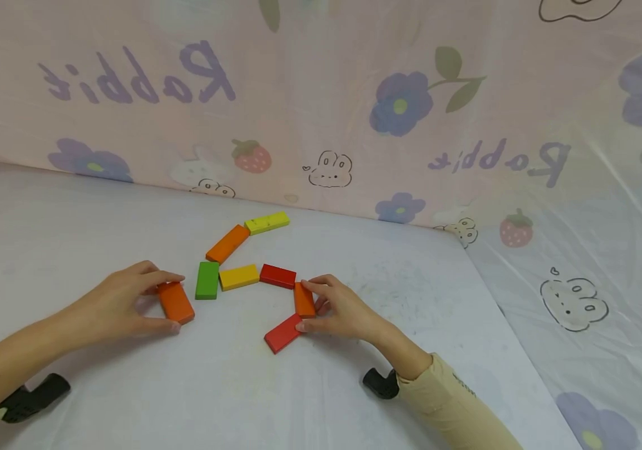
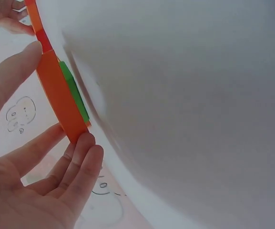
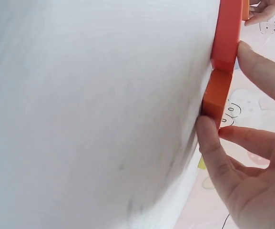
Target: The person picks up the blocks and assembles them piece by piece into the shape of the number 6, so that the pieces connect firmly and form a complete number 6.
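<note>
In the head view my left hand (image 1: 124, 306) holds an orange block (image 1: 176, 303) between thumb and fingers, left of a chain of blocks. The left wrist view shows this orange block (image 2: 63, 98) spanning from thumb to fingertips. My right hand (image 1: 343, 309) has its fingers at the far end of another orange block (image 1: 304, 300). Its thumb lies where that block meets a red block (image 1: 283, 334). From there the chain runs through a second red block (image 1: 278, 276), a yellow block (image 1: 239, 277) and a green block (image 1: 207, 280).
Beyond the green block an orange block (image 1: 227, 244) slants toward a lime-yellow block (image 1: 267, 222) at the back. All lie on a white covered surface (image 1: 185, 387). A printed curtain (image 1: 309, 94) hangs behind. Each wrist bears a black strap-like piece (image 1: 36, 398).
</note>
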Tool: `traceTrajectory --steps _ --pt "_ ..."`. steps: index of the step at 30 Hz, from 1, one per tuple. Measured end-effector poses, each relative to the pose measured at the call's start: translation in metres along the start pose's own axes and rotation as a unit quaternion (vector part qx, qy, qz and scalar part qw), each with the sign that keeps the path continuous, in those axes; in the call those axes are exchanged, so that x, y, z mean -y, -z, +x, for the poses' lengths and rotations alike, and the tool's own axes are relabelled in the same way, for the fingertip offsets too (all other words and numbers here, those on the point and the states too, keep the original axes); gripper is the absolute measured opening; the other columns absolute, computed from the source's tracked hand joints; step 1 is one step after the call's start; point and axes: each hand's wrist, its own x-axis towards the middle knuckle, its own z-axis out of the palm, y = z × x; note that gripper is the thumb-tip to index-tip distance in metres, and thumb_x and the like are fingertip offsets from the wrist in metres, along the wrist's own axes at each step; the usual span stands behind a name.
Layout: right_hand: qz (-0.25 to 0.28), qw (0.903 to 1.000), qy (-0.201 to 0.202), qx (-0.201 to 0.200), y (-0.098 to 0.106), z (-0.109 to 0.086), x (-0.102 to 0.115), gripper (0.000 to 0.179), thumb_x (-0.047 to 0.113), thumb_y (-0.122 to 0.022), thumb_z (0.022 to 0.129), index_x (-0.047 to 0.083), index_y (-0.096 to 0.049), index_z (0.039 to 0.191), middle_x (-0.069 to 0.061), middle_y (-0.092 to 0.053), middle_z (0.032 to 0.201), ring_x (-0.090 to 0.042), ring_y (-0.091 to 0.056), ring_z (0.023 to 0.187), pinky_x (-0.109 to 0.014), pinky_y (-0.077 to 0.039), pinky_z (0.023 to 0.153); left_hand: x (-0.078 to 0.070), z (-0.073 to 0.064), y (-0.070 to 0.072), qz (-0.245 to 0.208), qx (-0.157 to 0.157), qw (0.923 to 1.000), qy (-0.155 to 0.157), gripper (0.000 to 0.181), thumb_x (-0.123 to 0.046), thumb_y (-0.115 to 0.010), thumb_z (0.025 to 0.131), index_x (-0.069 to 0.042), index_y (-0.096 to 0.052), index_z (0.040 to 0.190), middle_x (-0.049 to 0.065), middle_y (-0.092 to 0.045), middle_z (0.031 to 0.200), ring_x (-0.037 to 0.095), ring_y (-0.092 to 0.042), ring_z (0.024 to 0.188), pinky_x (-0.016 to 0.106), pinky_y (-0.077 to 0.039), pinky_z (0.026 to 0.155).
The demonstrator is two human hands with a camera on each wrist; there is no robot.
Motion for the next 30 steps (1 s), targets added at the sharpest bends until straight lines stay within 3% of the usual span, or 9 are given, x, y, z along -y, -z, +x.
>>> traceTrajectory --steps 18,30 --pt "0.005 1.0 -0.002 0.0 0.001 0.001 0.001 0.072 0.03 -0.075 0.077 0.007 -0.044 0.138 -0.009 -0.044 0.134 -0.013 -0.057 0.091 -0.026 -0.05 0.081 -0.027 0.01 -0.007 -0.037 -0.001 0.9991 -0.019 0.065 -0.041 -0.083 0.061 -0.012 -0.063 0.116 0.0 -0.051 0.096 0.013 -0.047 0.082 0.024 -0.042 0.067" --pt "0.005 1.0 -0.002 0.001 0.0 0.0 -0.001 0.072 0.03 -0.075 0.077 0.008 -0.044 0.138 -0.009 -0.044 0.134 -0.013 -0.056 0.091 -0.026 -0.05 0.081 -0.043 0.013 -0.015 -0.053 0.037 0.9978 -0.016 0.067 -0.045 -0.082 0.062 -0.013 -0.062 0.117 -0.002 -0.05 0.097 0.012 -0.048 0.085 0.025 -0.043 0.07"
